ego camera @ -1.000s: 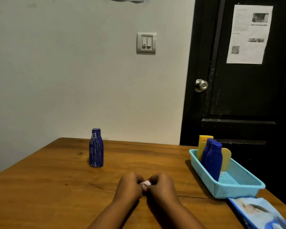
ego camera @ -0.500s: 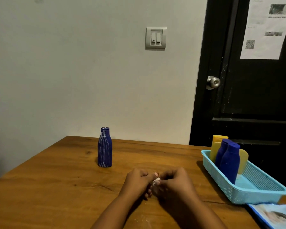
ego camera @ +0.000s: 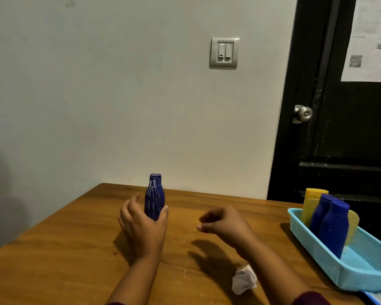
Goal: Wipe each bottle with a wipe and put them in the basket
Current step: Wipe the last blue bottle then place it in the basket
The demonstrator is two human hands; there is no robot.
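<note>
Your left hand [ego camera: 141, 225] cups wide around the upright ribbed dark-blue plastic bottle [ego camera: 154, 199] on the brown wooden table [ego camera: 53, 249] — thumb against it, fingers spread. Your right hand [ego camera: 224, 225] hovers loosely curled, empty — the crumpled white wipe [ego camera: 243, 280] lies beside its forearm.

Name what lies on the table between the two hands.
Nothing: in the head view only bare wooden table separates the left hand from the right hand.

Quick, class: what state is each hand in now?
Left hand: open, reaching round the blue bottle.
Right hand: loosely curled, empty; wipe on table.
</note>
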